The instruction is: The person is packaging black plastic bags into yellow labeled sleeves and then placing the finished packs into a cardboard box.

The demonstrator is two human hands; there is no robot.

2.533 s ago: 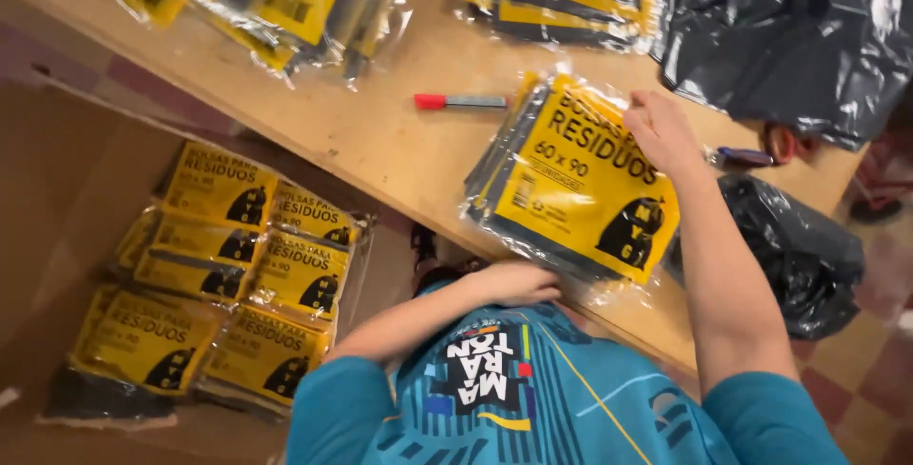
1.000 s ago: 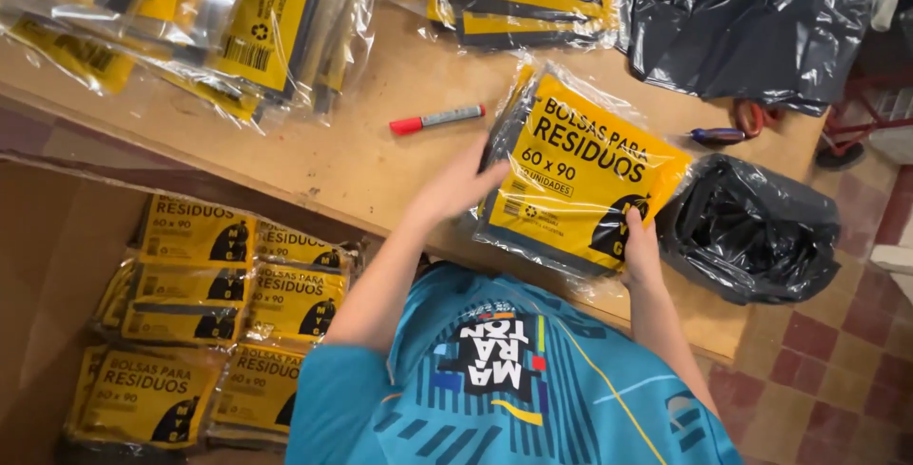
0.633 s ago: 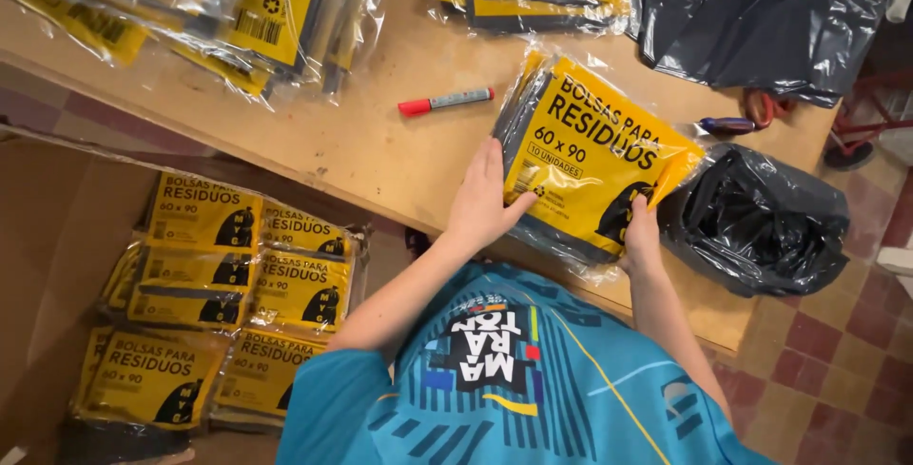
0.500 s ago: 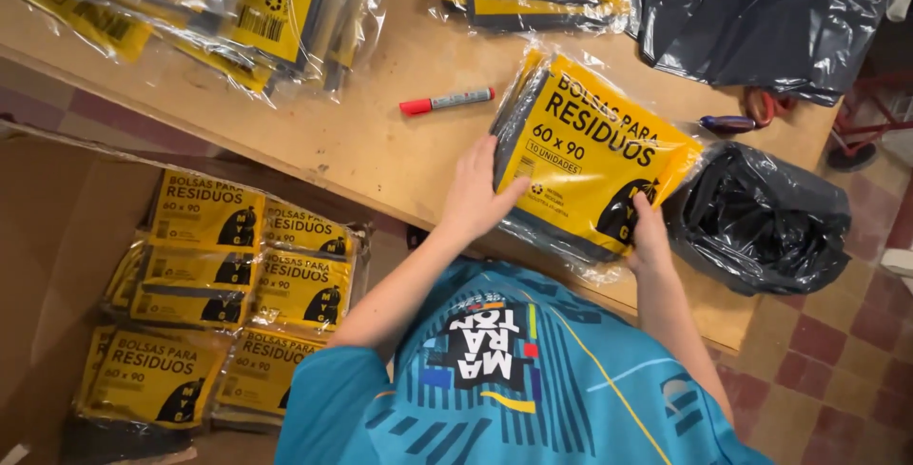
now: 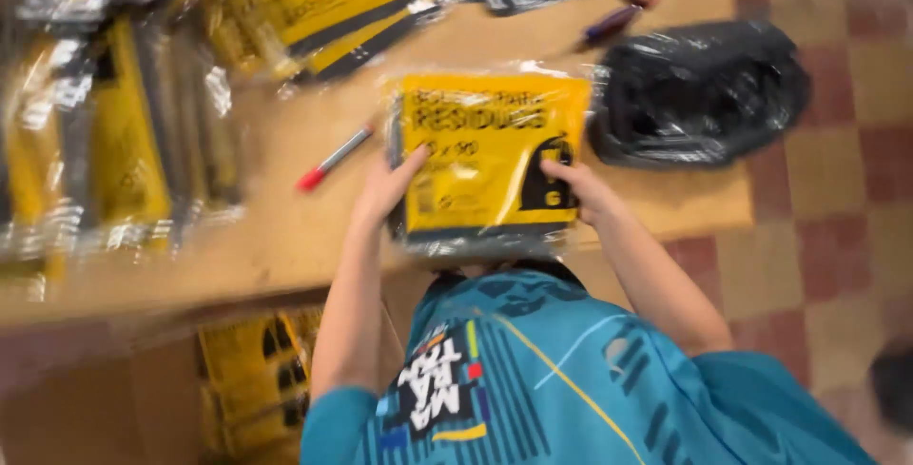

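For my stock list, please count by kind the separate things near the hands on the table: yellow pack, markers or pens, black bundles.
Yellow pack, held between left hand and right hand: 1
Red-capped marker: 1
Purple pen: 1
Wrapped bundle of black bags: 1
Total: 4
The blurred yellow piles at the left cannot be counted.
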